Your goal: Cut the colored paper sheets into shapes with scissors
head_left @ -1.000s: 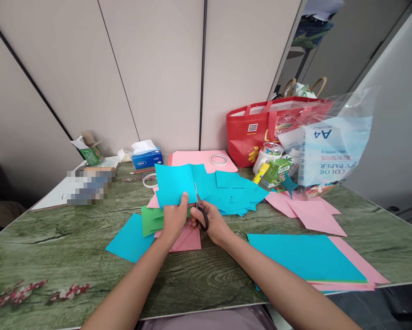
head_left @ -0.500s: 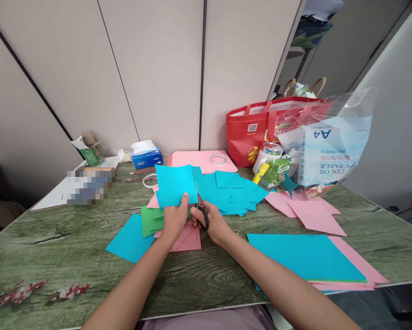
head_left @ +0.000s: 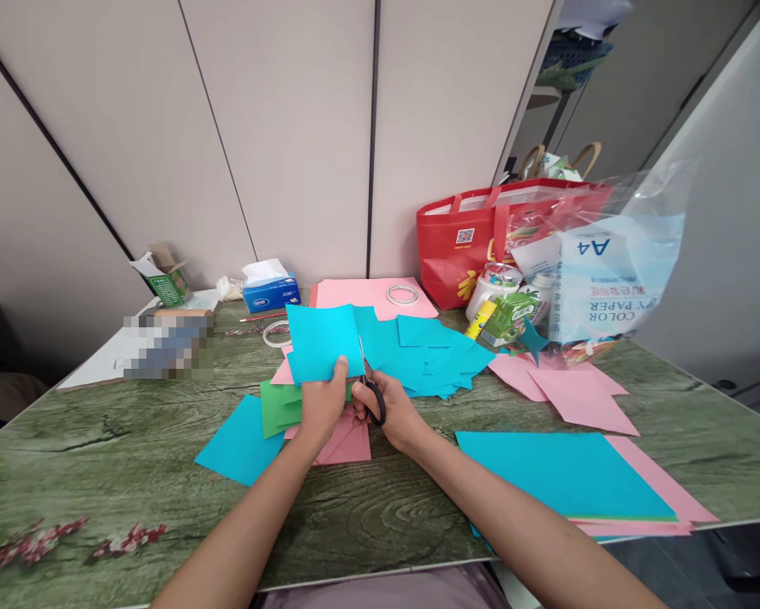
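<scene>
My left hand (head_left: pixel 324 404) pinches the lower edge of a blue sheet of paper (head_left: pixel 322 342), thumb on top. In my right hand (head_left: pixel 393 408) are black-handled scissors (head_left: pixel 375 403), fingers in the loops. The blades point away from me along the right edge of the held sheet; how far they are parted is too small to tell. Behind and to the right spreads a pile of blue paper pieces (head_left: pixel 440 359). Below my hands lie green paper pieces (head_left: pixel 279 408) and pink paper pieces (head_left: pixel 345 441), partly covered by my left hand.
A blue square (head_left: pixel 244 444) lies at left, and a stack of blue sheets (head_left: pixel 558 474) at right. Farther back are tape rolls (head_left: pixel 403 294), a tissue box (head_left: pixel 271 293), a glue stick (head_left: pixel 481 320), a red bag (head_left: pixel 447 254) and an A4 paper packet (head_left: pixel 614 279).
Almost nothing differs. Both hands, the blue sheet and the scissors stay in nearly the same place.
</scene>
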Motion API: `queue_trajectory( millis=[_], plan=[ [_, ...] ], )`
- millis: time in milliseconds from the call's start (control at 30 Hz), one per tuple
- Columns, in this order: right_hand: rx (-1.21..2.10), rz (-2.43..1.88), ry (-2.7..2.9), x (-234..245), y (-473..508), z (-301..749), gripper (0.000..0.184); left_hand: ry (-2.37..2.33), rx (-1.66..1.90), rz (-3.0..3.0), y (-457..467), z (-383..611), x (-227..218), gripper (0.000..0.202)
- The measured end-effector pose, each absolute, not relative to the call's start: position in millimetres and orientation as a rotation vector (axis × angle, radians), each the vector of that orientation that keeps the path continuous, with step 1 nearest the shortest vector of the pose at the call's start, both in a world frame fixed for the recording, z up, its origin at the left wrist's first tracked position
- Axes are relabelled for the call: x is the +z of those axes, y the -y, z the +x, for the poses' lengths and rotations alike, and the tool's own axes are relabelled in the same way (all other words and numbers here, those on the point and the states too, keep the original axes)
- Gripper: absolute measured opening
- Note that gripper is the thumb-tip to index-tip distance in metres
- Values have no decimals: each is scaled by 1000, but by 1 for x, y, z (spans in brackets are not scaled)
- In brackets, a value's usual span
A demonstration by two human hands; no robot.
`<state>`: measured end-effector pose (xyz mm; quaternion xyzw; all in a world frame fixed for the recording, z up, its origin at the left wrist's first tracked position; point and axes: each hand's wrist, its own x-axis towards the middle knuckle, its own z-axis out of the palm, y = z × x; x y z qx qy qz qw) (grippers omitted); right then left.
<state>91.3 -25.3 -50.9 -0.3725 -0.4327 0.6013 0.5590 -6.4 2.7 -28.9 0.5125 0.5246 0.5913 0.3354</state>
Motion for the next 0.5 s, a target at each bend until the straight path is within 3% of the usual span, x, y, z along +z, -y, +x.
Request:
queue_trajectory(
  millis=[500],
  plan=[
    [1457, -847, 1005, -50, 26, 91, 38, -1368, 1543, 1362, -2, -7, -27, 16]
  ],
)
